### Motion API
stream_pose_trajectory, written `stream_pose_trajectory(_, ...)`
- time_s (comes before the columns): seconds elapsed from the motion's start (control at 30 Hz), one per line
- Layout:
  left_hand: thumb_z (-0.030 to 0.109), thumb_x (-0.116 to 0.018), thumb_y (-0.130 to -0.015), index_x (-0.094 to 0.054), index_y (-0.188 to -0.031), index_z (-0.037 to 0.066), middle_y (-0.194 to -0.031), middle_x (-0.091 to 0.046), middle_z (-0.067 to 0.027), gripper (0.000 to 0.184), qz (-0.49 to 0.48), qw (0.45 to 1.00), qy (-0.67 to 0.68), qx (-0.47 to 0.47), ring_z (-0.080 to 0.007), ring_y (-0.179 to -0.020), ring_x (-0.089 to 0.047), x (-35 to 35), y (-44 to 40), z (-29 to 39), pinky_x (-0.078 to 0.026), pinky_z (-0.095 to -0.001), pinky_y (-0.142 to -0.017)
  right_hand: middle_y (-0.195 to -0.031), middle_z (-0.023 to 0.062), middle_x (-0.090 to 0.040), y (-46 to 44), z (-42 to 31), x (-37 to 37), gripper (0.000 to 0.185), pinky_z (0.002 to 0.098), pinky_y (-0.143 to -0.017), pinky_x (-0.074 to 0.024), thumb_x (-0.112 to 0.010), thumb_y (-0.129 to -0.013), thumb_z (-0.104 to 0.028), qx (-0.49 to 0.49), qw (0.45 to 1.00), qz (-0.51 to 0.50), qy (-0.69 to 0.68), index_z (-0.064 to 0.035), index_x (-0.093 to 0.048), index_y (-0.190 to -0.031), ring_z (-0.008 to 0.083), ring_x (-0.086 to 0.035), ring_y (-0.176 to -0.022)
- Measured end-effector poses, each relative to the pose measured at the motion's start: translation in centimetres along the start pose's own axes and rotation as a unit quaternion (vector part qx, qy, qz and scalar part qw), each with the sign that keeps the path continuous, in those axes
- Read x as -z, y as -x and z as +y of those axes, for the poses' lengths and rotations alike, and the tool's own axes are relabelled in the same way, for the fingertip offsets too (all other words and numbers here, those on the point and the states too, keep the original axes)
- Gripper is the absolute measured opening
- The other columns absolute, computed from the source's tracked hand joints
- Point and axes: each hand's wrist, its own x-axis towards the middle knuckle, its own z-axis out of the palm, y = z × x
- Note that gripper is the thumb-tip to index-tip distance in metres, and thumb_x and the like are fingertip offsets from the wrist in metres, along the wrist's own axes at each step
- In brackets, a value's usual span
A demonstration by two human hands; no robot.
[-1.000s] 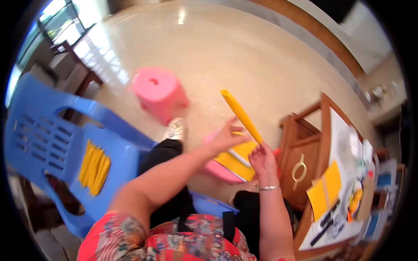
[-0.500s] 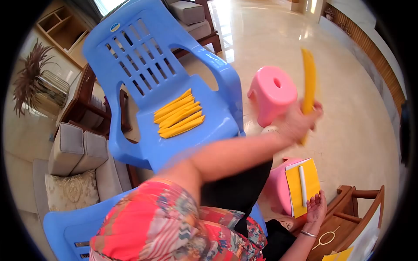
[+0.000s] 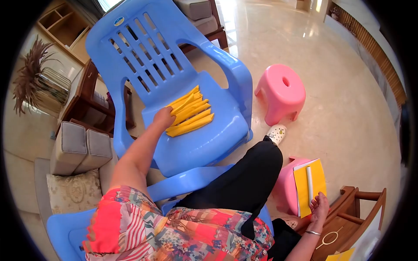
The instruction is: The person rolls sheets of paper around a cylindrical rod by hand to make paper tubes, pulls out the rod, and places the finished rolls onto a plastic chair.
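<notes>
My left hand (image 3: 164, 117) reaches over the seat of a blue plastic chair (image 3: 209, 150), its fingers closed on the near end of a rolled yellow paper tube (image 3: 185, 104). That tube lies slantwise over several other yellow paper tubes (image 3: 191, 125) set side by side on the seat. My right hand (image 3: 320, 206), wearing a bracelet, rests at the lower edge of a stack of yellow sheets (image 3: 318, 176). Its fingers are loosely bent and apart, close to a white rod (image 3: 309, 185) lying on the top sheet. A pink stool (image 3: 285, 187) stands under the stack.
Another pink stool (image 3: 283, 89) stands on the tiled floor beyond my white shoe (image 3: 276, 134). A wooden piece of furniture (image 3: 335, 230) is at the lower right, with more yellow sheets (image 3: 342, 255) by it. A grey sofa (image 3: 98, 150) and a vase (image 3: 54, 85) are on the left.
My left hand has swung from the right, above the floor, over to the chair seat with the yellow paper tube. My right hand's fingers have bent in toward the sheets.
</notes>
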Motion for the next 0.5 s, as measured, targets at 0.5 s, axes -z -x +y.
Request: stream_pose_trajectory(0.5, 0.022, -0.073, -0.087, -0.067, -0.125, 0.006, -0.125, -0.066, -0.0185, 0.042, 0.184, 0.968, 0.04, -0.167, -0.037, -0.121, -0.061, -5.5, -3.1, 2.4, -0.048, -0.0446, -0.106, -0.087, 0.0024, -0.069, -5.2, 5.0, 3.9, 0.026, 0.0251, -0.055, -0.0497, -0.071, -0.097, -0.024, 0.15, 0.973, 0.063, 0.161, -0.0051, -0.071, -0.115, 0.0134, -0.067, -0.072)
